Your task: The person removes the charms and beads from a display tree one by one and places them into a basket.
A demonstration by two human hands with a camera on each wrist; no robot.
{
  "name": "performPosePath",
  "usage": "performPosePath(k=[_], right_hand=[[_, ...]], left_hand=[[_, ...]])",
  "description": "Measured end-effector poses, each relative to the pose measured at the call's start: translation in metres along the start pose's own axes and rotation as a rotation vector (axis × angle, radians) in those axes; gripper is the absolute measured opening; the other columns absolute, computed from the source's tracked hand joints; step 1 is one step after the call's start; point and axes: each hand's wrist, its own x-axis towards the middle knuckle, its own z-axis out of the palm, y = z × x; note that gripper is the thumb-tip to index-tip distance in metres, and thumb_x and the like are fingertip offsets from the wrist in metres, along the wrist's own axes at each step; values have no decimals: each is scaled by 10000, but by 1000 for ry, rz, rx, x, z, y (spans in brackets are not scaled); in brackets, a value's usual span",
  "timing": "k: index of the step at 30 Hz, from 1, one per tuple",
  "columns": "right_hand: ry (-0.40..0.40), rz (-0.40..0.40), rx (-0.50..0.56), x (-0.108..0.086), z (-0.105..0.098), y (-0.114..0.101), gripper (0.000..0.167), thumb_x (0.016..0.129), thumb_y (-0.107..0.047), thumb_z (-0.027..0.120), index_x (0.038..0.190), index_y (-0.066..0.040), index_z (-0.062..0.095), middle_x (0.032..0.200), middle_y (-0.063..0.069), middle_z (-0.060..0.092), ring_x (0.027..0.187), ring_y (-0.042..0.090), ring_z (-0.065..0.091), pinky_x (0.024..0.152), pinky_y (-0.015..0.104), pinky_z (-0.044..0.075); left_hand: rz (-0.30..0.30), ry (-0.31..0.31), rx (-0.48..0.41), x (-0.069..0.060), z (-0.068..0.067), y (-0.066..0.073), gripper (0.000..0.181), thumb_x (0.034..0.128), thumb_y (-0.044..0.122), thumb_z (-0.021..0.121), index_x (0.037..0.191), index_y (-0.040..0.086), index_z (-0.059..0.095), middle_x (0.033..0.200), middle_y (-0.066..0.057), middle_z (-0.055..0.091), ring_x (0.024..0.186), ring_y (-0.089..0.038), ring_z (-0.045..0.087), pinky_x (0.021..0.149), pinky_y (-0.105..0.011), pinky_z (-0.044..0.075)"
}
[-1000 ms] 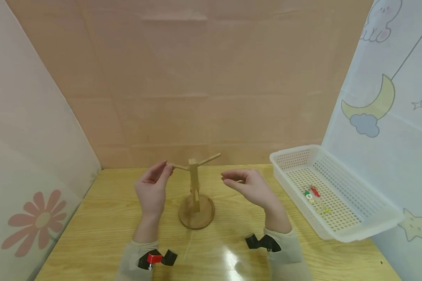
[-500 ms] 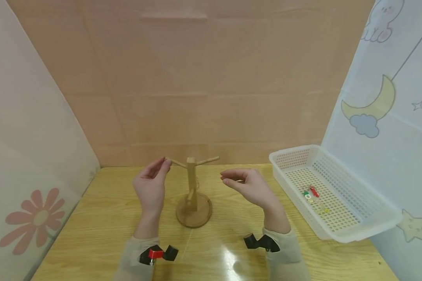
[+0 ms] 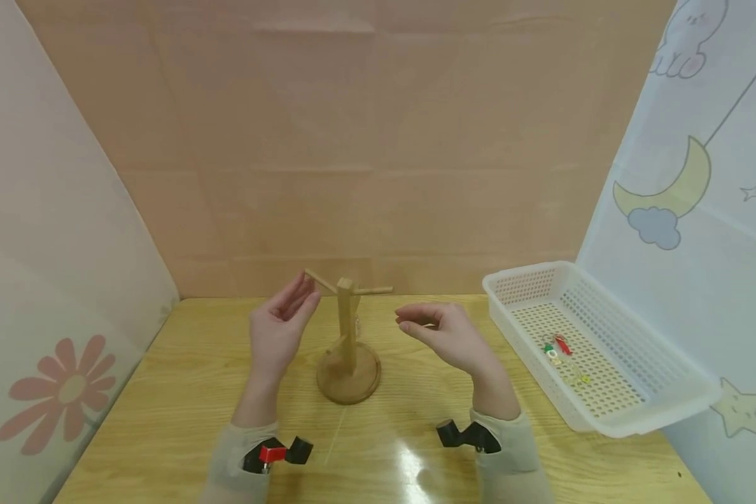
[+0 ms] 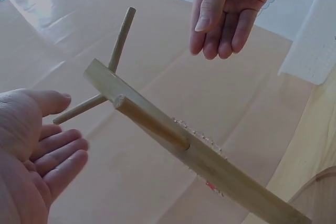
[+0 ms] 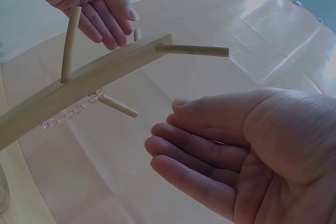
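Observation:
In the head view a wooden peg stand (image 3: 347, 329) with a round base stands on the table, its pegs jutting out from the post. My left hand (image 3: 280, 325) is at the tip of the left upper peg (image 3: 320, 281). Its fingers are loosely bent and not closed round that peg, as the left wrist view shows. My right hand (image 3: 444, 333) hovers right of the stand, relaxed and holding nothing. A bracelet of clear pinkish beads (image 5: 73, 112) hangs on a lower peg (image 5: 119, 107) behind the post; the post partly hides it in the left wrist view.
A white perforated basket (image 3: 579, 413) stands on the table at the right. Inside lie small trinkets, among them a red one (image 3: 563, 344) and a green and white one (image 3: 551, 351). Fabric-like walls surround the table on the left, back and right.
The stand has turned: its left peg has swung toward the back and its right peg toward the front. My left hand has shifted slightly right, its fingers parting. The right hand stays put.

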Motion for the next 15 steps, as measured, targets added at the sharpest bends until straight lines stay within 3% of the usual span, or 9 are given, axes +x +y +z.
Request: performPosePath(k=[6,10,15], right_hand=[[5,5,-8,1,3,-1,291,1040,-269,747,1289,-121,780,1226,-4,780,1105,171,746,926,378,614],[9,11,-14,2,5,1,278,1037,-272,750,1279,-141,786,1215,-28,781,1092,150,746,923,381,615],[13,3,-16,4,8,2,274,1038,-260,747,1274,-128,788,1209,-11,784,1086,165,749,916,399,618]], left_hand=[[-33,-186,169,-6,-11,0,338,947,148,856,1251,16,787,1158,-104,799,999,-132,784,844,-276,624],[8,-290,250,-12,-17,4,283,922,162,881,1174,47,824,1090,-53,815,954,-168,793,810,-291,634],[67,-378,307,-17,-22,6,242,900,141,897,1120,60,838,1064,-49,818,937,-174,795,813,-312,637]])
